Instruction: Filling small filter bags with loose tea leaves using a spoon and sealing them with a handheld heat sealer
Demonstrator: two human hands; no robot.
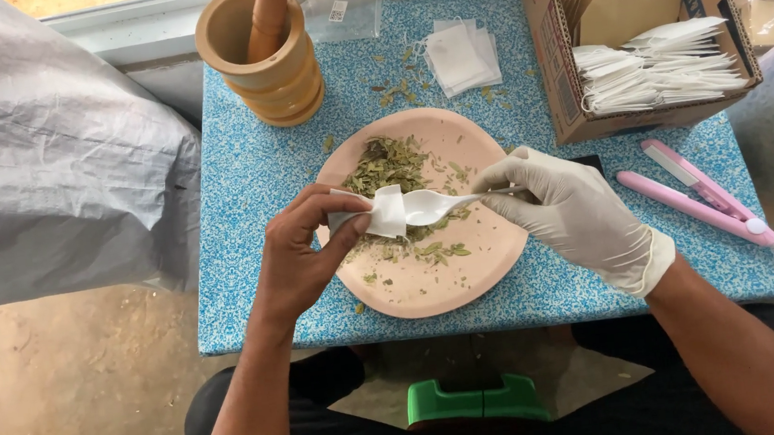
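Head view: left hand (pixel 301 253), bare, pinches a small white sachet (pixel 385 211) by its mouth, held over the pink plate (pixel 430 284) so spilled dried leaves (pixel 389 163) land back on it. Right hand (pixel 573 215), gloved, grips a white plastic spoon (pixel 433 206), bowl at the sachet opening. Spoon contents probably leaves; not visible.

Glossy white plastic spoon (pixel 433 206), thin matt paper sachet (pixel 385 211), smooth latex glove on right hand (pixel 566 211), turned wood mortar (pixel 266 65), matt pink plate (pixel 430 284).
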